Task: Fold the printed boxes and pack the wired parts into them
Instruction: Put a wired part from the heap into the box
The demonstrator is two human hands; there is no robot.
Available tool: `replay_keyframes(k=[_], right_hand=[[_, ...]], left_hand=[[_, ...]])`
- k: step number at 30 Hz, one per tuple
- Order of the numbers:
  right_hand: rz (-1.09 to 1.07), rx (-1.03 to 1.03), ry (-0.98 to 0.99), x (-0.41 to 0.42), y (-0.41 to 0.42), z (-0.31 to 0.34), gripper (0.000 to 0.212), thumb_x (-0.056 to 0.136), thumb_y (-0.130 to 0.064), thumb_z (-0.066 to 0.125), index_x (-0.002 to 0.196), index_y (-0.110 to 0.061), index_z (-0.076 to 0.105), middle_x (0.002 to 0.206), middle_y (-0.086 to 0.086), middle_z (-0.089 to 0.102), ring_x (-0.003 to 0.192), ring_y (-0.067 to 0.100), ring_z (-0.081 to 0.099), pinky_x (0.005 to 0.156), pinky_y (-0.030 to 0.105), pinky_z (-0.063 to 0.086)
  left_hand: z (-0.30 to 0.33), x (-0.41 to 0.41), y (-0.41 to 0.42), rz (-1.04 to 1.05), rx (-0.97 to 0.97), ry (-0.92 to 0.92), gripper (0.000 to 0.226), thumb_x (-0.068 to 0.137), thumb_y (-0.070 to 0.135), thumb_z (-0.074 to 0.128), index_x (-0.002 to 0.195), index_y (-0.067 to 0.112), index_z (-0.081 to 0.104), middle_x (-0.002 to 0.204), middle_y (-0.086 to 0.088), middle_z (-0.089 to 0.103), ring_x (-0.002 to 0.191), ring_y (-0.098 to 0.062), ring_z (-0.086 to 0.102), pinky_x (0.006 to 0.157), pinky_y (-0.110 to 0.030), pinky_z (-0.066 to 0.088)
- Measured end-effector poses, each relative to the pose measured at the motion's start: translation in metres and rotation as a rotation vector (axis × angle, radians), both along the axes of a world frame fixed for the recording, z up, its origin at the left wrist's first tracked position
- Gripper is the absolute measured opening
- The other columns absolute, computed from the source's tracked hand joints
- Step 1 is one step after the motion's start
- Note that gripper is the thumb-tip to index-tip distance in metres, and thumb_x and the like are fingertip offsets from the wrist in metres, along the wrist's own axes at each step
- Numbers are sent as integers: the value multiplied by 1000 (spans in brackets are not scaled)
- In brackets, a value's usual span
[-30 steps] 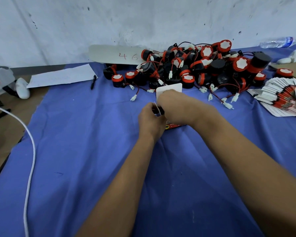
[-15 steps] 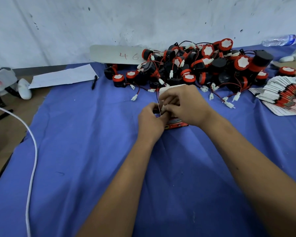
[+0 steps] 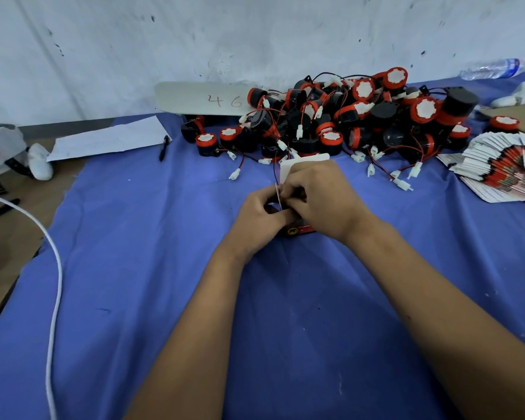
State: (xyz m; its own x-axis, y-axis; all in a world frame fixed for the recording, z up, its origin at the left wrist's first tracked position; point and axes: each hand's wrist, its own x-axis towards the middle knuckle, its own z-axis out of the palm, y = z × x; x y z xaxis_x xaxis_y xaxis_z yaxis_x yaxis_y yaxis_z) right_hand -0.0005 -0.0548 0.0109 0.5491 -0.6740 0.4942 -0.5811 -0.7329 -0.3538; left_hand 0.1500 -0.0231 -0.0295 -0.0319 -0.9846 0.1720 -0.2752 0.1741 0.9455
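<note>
Box (image 3: 300, 230) mostly hidden under both hands, left (image 3: 259, 216) and right (image 3: 319, 198), fingers curled gripping it; contents unseen.

1. Your right hand (image 3: 319, 201) was spread flat over the printed box (image 3: 299, 229) one second ago; now its fingers are curled and pinch at the box opening.
2. Your left hand (image 3: 259, 218) has more of its thumb on the box edge now.
3. The white flap (image 3: 303, 163) shows more above your right hand.
</note>
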Motion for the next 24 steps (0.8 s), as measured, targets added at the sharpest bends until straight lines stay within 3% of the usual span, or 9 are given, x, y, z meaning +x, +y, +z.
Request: replay_keyframes(k=[2,5,8,13,16,19,24], right_hand=[[-36,29,1,-2,-1,-2,16,79,2,67,77,-11,78,80,3,71,75,21,63,69,43,53],[-74,89,-61,-7,-3,-3,11,80,-3,73,82,-13,79,79,1,75,74,16,67,71,39,56],[-79,123,-59,-8,-5,-3,8,81,-9,77,85,-15,80,78,0,75,72,15,68,69,39,56],[-103,86,72,-3,-2,-3,15,87,-10,66,76,-12,76,77,5,67,74,25,60,67,45,49],[-79,99,113,-6,2,-8,20,95,-16,61,86,-12,78,91,6,64,92,24,54,84,40,46],[-66,77,129,-15,11,-17,21,98,-20,62,91,-12,80,101,3,61,105,23,45,94,30,38],[-116,-8,285,-17,17,-23,31,102,-32,52,96,-18,79,115,0,54,115,27,37,104,32,33]], left_hand=[[0,-3,-1,-7,9,9,30,87,-3,66,97,24,73,81,5,74,72,-16,66,66,-29,57],[-1,-11,-3,45,-6,3,28,87,-3,66,105,17,73,89,-2,75,78,-14,67,76,-40,61],[-1,-5,-3,-41,10,15,32,86,0,75,113,16,71,90,2,74,74,-5,65,72,-25,56],[-5,-2,-4,-46,-9,-21,42,76,4,89,110,16,68,94,-5,75,69,-5,66,68,-21,57],[-7,-1,-5,-58,-8,-4,42,76,2,88,109,18,70,85,2,75,68,-5,67,69,-22,57],[-10,2,-6,-55,-5,11,46,75,-2,86,113,17,70,89,6,76,73,-5,70,70,-21,57],[-11,2,-5,-49,-23,-5,55,74,-8,85,108,31,66,88,15,75,68,-1,66,67,-18,55]])
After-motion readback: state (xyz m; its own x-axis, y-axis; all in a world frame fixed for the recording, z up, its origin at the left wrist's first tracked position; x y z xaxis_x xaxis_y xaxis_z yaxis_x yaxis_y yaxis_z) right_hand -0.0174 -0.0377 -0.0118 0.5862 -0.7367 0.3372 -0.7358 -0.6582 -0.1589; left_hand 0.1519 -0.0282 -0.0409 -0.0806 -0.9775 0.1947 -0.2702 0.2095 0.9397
